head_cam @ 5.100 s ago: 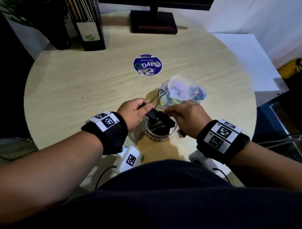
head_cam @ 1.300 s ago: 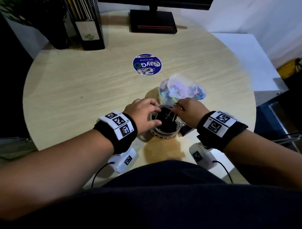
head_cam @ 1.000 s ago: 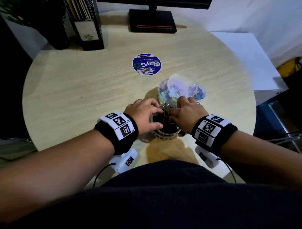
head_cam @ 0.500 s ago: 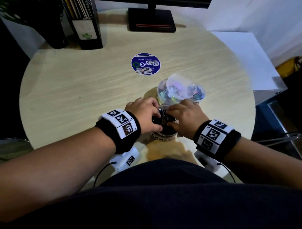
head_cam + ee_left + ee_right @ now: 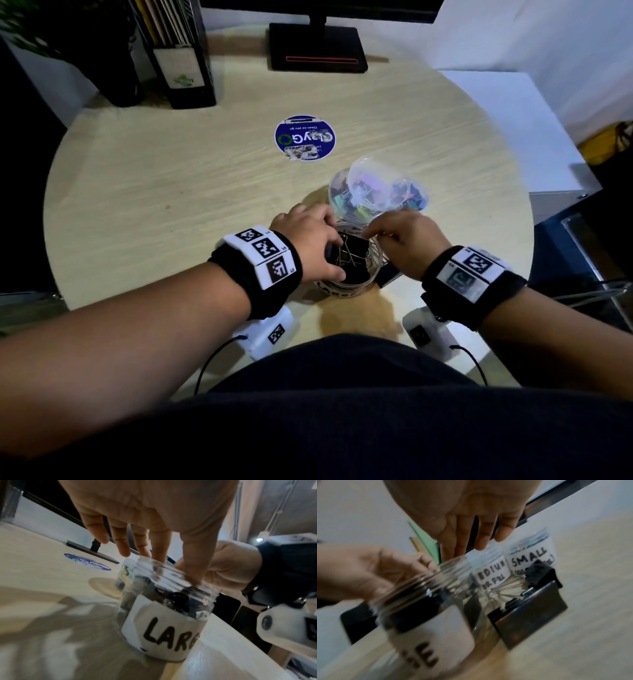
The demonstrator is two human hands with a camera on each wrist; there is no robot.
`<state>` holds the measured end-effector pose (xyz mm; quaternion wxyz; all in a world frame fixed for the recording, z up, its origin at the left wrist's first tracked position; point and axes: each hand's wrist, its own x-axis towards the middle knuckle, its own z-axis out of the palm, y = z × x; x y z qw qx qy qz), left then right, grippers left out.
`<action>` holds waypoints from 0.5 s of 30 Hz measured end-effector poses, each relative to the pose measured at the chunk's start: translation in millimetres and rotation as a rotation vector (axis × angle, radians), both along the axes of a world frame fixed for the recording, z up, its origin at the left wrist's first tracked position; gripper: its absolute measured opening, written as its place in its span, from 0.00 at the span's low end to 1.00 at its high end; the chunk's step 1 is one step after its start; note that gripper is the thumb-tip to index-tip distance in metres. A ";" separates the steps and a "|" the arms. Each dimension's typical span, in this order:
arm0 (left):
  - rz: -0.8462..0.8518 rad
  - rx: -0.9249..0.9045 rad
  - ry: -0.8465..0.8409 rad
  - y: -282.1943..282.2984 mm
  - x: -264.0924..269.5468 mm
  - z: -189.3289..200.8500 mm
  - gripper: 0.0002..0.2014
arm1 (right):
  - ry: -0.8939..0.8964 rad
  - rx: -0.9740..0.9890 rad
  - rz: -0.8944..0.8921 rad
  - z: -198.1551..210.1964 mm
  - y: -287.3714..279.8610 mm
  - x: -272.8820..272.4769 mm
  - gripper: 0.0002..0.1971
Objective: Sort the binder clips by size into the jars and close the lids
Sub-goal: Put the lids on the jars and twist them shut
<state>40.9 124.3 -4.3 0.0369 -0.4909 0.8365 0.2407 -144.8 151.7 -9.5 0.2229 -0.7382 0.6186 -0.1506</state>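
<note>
Both hands work at the open mouth of the jar labelled LARGE (image 5: pixel 346 284), which stands on the round wooden bench (image 5: pixel 171 192) close to the person's body. The left hand (image 5: pixel 308 246) reaches over the jar's left rim; its fingers (image 5: pixel 159 551) hang down fairly straight and slightly spread, with the fingertips and thumb dipping to the rim, touching the black binder clips (image 5: pixel 352 257) piled inside. Whether they actually pinch a clip cannot be told. The clips' wire handles stick up between the two hands, filling the jar to the brim.

The right hand (image 5: pixel 407 240) sits over the jar's right rim, its fingers (image 5: pixel 481 536) extended and close together, pointing downward just beyond the mouth; no grasp is visible from the blurred right wrist view.

Just past the fingertips of both hands stand the jar labelled MEDIUM (image 5: pixel 489 573) and the jar labelled SMALL (image 5: pixel 532 557), side by side and holding colourful clips. A clear lid (image 5: pixel 373 185) leans tilted across their tops. To the right of the right fingers, beside the LARGE jar, a large black binder clip (image 5: pixel 530 612) lies on the bench, with a smaller black clip (image 5: pixel 541 573) just behind it.

Farther beyond the fingers lies a round blue sticker (image 5: pixel 305 137), then a monitor base (image 5: pixel 317 48) and a file holder (image 5: pixel 178 58) at the bench's far edge.
</note>
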 end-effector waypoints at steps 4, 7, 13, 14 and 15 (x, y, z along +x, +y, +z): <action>0.117 0.090 0.260 4.8 12.8 -7.6 0.31 | 0.162 0.069 -0.231 1.3 0.9 -17.0 0.09; 0.270 0.084 0.363 7.9 18.2 -15.2 0.29 | 0.367 0.340 -0.139 -5.6 5.7 -18.6 0.14; 0.352 0.172 0.377 4.4 19.6 -21.9 0.22 | 0.444 0.384 -0.130 -26.1 18.8 -7.1 0.22; 0.366 0.170 0.395 3.4 20.0 -22.1 0.21 | 0.442 0.378 -0.136 -26.3 19.1 -6.0 0.21; 0.380 0.168 0.410 2.9 20.6 -22.4 0.20 | 0.433 0.370 -0.145 -25.8 18.5 -6.0 0.18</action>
